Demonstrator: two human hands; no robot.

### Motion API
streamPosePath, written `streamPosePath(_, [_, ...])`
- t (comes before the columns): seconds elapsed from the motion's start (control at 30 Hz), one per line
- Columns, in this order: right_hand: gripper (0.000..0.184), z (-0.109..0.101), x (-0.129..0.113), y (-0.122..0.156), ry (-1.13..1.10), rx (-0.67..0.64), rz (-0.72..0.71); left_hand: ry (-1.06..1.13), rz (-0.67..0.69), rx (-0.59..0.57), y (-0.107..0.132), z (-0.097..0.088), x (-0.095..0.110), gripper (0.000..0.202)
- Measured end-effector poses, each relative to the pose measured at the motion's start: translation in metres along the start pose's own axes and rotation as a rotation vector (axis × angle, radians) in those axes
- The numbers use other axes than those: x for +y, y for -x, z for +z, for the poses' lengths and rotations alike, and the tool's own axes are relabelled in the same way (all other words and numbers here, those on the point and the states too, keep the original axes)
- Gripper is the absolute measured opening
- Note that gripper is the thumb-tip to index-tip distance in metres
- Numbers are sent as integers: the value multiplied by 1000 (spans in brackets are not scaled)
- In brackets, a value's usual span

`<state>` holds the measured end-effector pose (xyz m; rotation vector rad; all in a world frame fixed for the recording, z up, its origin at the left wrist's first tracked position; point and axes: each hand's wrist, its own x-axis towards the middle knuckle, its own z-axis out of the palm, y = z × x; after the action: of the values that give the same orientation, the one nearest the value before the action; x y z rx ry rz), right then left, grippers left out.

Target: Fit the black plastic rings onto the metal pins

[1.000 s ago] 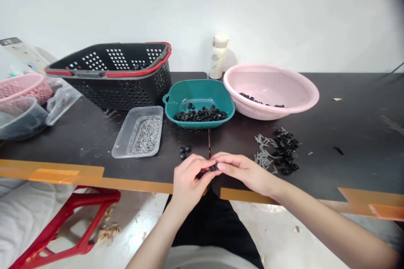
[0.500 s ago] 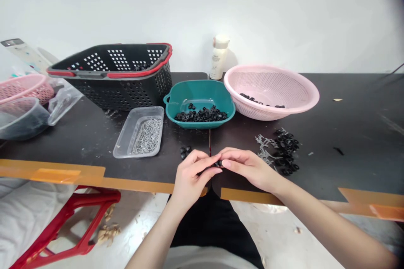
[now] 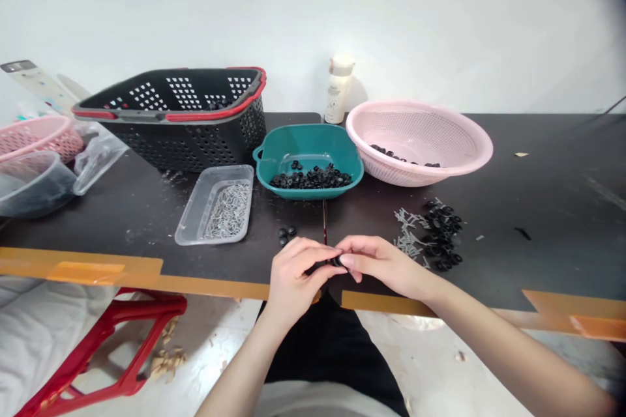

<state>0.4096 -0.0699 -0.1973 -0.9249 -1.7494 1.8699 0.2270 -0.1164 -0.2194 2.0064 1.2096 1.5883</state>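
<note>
My left hand (image 3: 298,277) and my right hand (image 3: 384,265) meet over the table's front edge, their fingertips pinching a small black round part (image 3: 337,261), which is mostly hidden by my fingers. Just beyond my left hand lie a few loose black round parts (image 3: 285,236). A thin dark rod with a reddish section (image 3: 324,221) lies on the table beyond my fingertips. To the right of my right hand is a loose pile of black round parts (image 3: 440,234) beside grey screws (image 3: 407,229).
Ahead stand a teal dish of black parts (image 3: 308,190), a clear tray of screws (image 3: 190,212), a pink colander (image 3: 420,169) and a black basket with red rim (image 3: 195,137). A white bottle (image 3: 338,90) stands behind. Orange tape lines the table's front edge (image 3: 210,287).
Both hands have shifted slightly right, and they sit a little lower than half a second ago. The small black part stays pinched between my fingertips.
</note>
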Motion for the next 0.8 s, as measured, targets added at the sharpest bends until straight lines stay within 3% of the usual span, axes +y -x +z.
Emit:
streamPosePath(0.27, [31,4,2,-1,-8,38,-58,39,-20,-40,-2,0,-2,22])
streamPosePath(0.8, [33,0,0,0,-51,-7,11,13,16,-19,-2,-2,0,17])
